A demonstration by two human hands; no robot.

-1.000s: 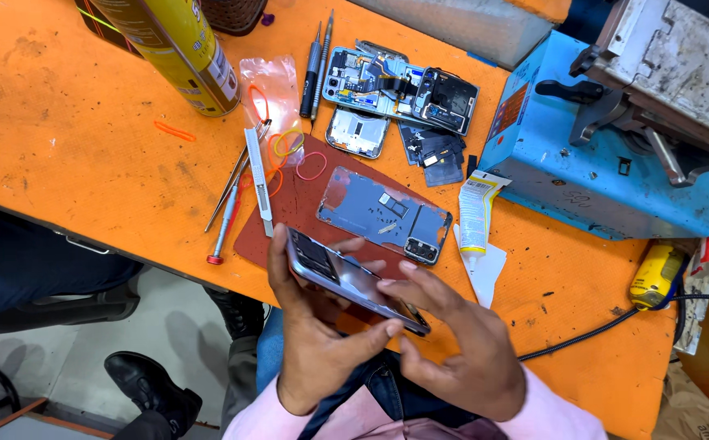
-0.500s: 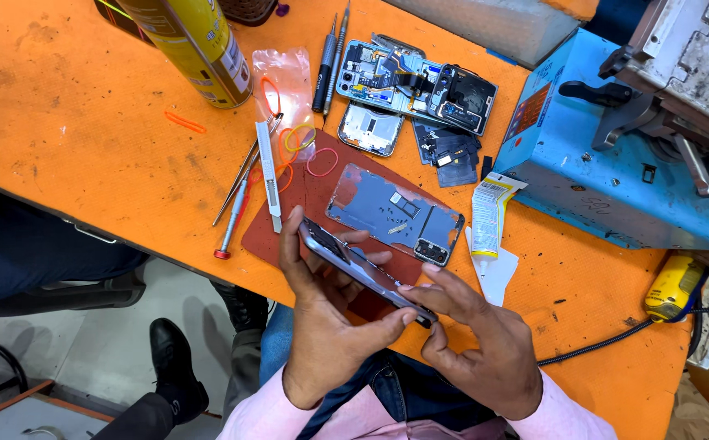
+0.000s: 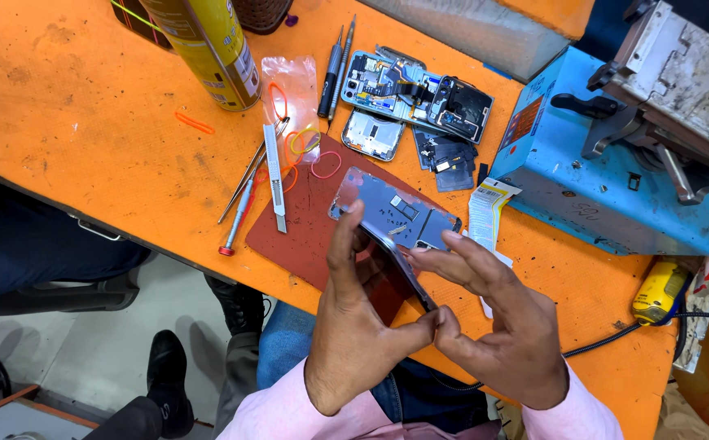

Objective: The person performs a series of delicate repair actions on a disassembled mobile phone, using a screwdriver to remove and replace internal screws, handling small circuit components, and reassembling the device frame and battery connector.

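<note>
Both hands clamp one thin phone panel (image 3: 399, 265) edge-on between them: the left hand (image 3: 362, 334) presses its thumb against the upper end and cups the near face, while the right hand (image 3: 493, 326) pinches the far long edge with fingertips spread and meets the left at the lower corner. Neither hand is open or empty; each is closed on the panel. The panel stands tilted over the near edge of the red work mat (image 3: 305, 220), just in front of a silver phone frame (image 3: 393, 210) lying flat on that mat.

At 11 o'clock from the hands lie a steel ruler-like tool (image 3: 274, 175), a red-handled screwdriver (image 3: 240, 213) and tweezers (image 3: 244, 175); at 12 o'clock an opened phone body (image 3: 415, 94) with loose parts; at 2 o'clock a blue machine housing (image 3: 590, 163); at 10 o'clock a yellow spray can (image 3: 208, 49). All rest on the orange table (image 3: 69, 138).

Judged step: inspecting or flexing the separated panel along its edge during disassembly. The next move would call for steady, even fingertip pressure so the thin part does not bend or slip.

Compared with the view half a second earlier, the panel has turned from a flatter presentation to nearly edge-on, and the right fingers have fanned wider.
</note>
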